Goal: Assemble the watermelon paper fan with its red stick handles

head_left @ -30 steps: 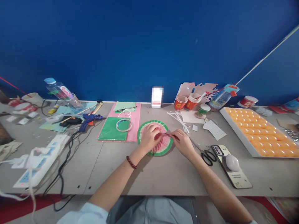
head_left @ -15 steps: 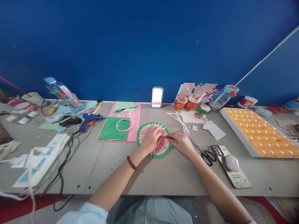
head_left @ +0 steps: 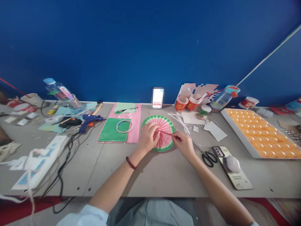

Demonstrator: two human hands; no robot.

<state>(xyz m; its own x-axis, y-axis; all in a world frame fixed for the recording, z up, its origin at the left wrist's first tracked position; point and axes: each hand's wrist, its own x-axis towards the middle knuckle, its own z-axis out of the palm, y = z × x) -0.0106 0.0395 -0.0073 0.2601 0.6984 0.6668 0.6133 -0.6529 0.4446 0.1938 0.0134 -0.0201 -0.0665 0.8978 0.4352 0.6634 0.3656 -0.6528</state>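
Note:
A round pleated paper fan (head_left: 166, 145), pink inside with a green watermelon-like rim, is spread in front of me on the table. My left hand (head_left: 149, 135) has its fingers bent over the fan's left side and gripping the folds near the centre. At the right edge, my right hand (head_left: 184, 142) pinches a thin dark red strip (head_left: 169, 134) that runs across the fan towards its middle. Whether the strip is separate or part of the fan, I cannot tell. Black-handled scissors (head_left: 208, 158) lie to the right of my right hand.
On the left are a blue glue gun (head_left: 87, 123), cables and a white power strip (head_left: 39, 163). A tape roll (head_left: 124, 126) rests on green paper. Rightward lie a phone (head_left: 231, 171) and a tray of orange balls (head_left: 252, 153). Red paper cups (head_left: 181, 103) stand behind.
The fan has shifted slightly up and to the right, and its pleats now look turned and gathered at the centre. My right hand has moved a little to the right with the strip.

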